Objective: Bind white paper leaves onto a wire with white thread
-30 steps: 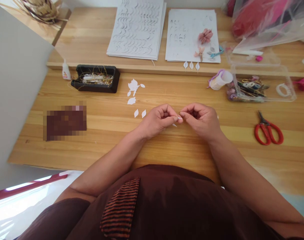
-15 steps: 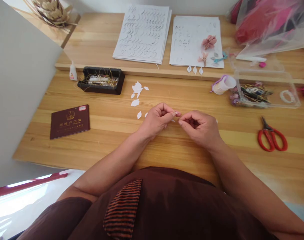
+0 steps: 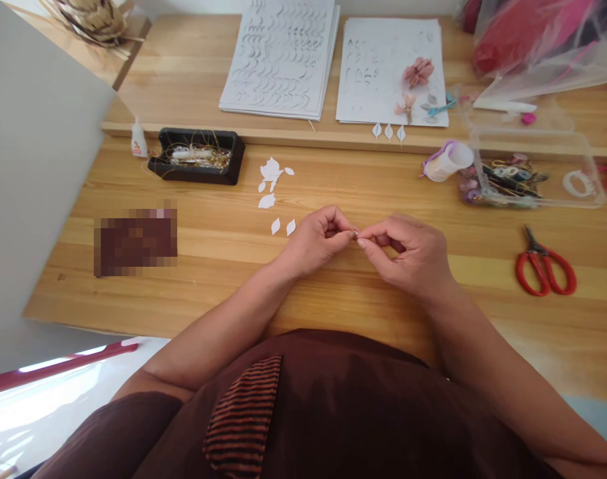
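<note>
- Between both hands, above the surface's (image 3: 213, 229) middle, a tiny white piece (image 3: 355, 234); long axis hidden.
- Left hand (image 3: 319, 241): fingers clamped on it.
- Right hand (image 3: 408, 256): fingers pinched together at its right, equally near; grip contents unclear.
- Just left, paper leaf cutouts (image 3: 275, 227); toward the right edge, red-handled scissors (image 3: 537, 266).

Passages we list: bare tabletop (image 3: 373, 183), centre, between white cut-outs (image 3: 270, 169) and white roll (image 3: 450, 161); second stretch, right of our right hand (image 3: 408, 256), up to red-handled scissors (image 3: 546, 266). Obstacles: black tray (image 3: 196, 174), upper left; plastic box (image 3: 568, 201), upper right; shelf edge (image 3: 308, 137), spanning above; our left forearm (image 3: 223, 316), lower left.
</note>
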